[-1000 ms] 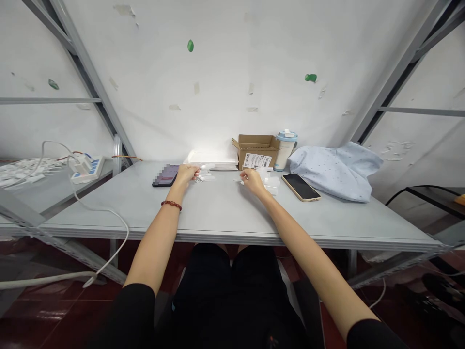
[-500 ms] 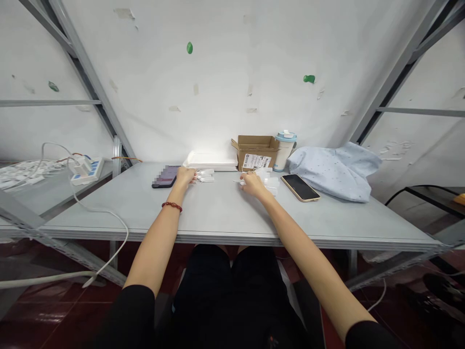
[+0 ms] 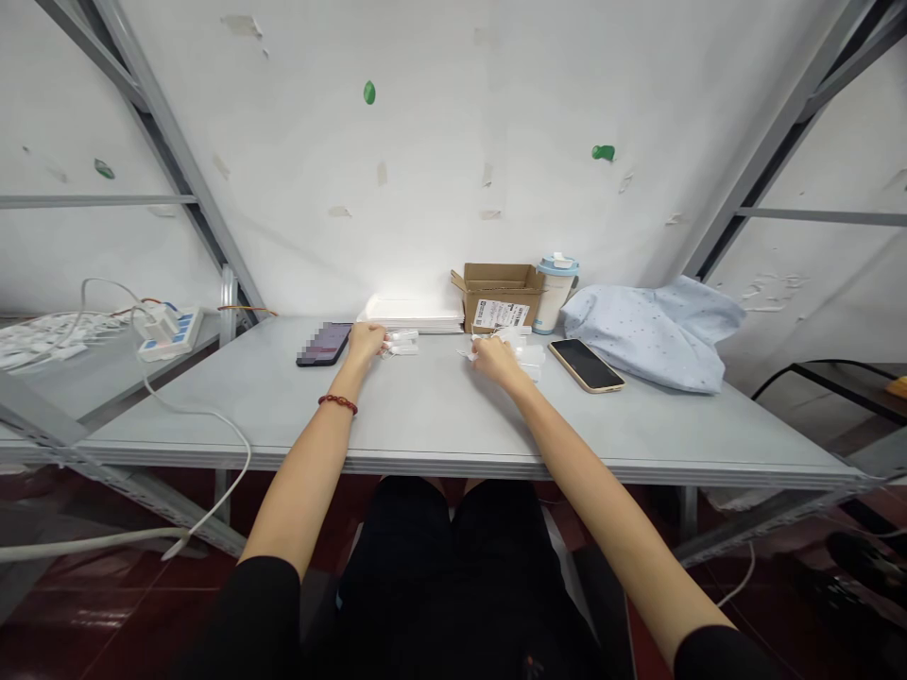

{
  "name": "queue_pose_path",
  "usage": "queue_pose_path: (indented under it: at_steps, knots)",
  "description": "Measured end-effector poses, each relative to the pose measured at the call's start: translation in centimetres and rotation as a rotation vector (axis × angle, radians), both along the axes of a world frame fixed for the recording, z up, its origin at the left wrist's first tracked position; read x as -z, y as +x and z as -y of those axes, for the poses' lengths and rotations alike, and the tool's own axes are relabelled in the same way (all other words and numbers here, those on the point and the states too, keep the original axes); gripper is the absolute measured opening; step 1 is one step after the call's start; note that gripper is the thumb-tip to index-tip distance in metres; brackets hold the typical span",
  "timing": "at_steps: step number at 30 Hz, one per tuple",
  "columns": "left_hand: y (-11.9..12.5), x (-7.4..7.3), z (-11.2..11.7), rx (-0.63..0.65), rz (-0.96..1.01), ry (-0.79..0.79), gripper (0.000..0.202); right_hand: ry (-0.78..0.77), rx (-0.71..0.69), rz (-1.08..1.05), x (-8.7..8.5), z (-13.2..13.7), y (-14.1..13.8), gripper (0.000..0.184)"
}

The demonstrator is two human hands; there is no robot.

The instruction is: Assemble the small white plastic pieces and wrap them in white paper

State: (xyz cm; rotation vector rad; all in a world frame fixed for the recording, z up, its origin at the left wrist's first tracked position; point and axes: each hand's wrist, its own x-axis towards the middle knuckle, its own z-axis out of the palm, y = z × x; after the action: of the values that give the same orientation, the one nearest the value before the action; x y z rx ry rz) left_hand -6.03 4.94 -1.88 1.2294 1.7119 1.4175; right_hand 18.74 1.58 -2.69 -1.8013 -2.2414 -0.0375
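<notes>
Both my arms reach far across the grey table. My left hand, with a red bead bracelet on the wrist, rests closed on small white plastic pieces near a dark phone. My right hand is closed in a pinch on a small white piece, beside a heap of clear plastic bits. What each hand holds is too small to name.
A stack of white trays, an open cardboard box, a lidded cup, a second phone and a pale blue cloth lie at the back. A power strip with cables sits on the left shelf.
Both hands have stayed nearly in place; the left hand drew back slightly toward me, then settled on the white pieces again. The right hand shifted only a little.
</notes>
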Motion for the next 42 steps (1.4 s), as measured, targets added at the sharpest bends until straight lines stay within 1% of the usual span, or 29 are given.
queue_pose_path:
  at_steps: [3,5,8,10,12,15,20,25,32,39,42]
  knots:
    - [0.5,-0.2,0.4,0.062,-0.011,0.008,0.004,-0.005,-0.047,-0.210,0.0,-0.4,0.0,0.021]
    - [0.8,-0.3,0.6,0.144,-0.018,0.002,0.003,-0.009,-0.105,-0.400,-0.1,-0.6,0.0,0.016]
    - [1.4,-0.3,0.9,0.341,-0.016,-0.042,0.014,-0.017,-0.190,-0.656,-0.1,-0.7,-0.1,0.013]
    - [1.8,-0.3,1.2,0.464,0.001,-0.088,0.022,-0.049,-0.223,-0.795,-0.1,-0.6,-0.2,0.014]
    - [2.2,-0.4,1.5,0.537,0.019,-0.119,0.028,-0.103,-0.242,-0.908,-0.1,-0.4,-0.3,0.016]
    - [2.8,-0.8,2.1,0.599,0.043,-0.141,0.035,-0.187,-0.256,-1.018,-0.3,0.1,-0.6,0.017]
    - [3.2,-1.0,2.4,0.632,0.048,-0.146,0.040,-0.276,-0.263,-1.108,-0.8,0.7,-1.0,0.013]
    - [3.1,-0.6,2.1,0.660,0.047,-0.122,0.039,-0.310,-0.276,-1.122,-0.9,0.9,-1.2,0.008]
    - [3.0,-0.4,1.9,0.657,0.080,-0.102,0.037,-0.297,-0.266,-1.113,-0.7,0.8,-1.2,0.007]
    - [3.0,-0.2,1.5,0.689,0.055,-0.097,0.035,-0.267,-0.256,-1.108,-0.7,0.7,-1.2,0.007]
    - [3.0,-0.1,1.4,0.709,0.049,-0.084,0.037,-0.274,-0.269,-1.106,-0.5,0.6,-1.3,0.006]
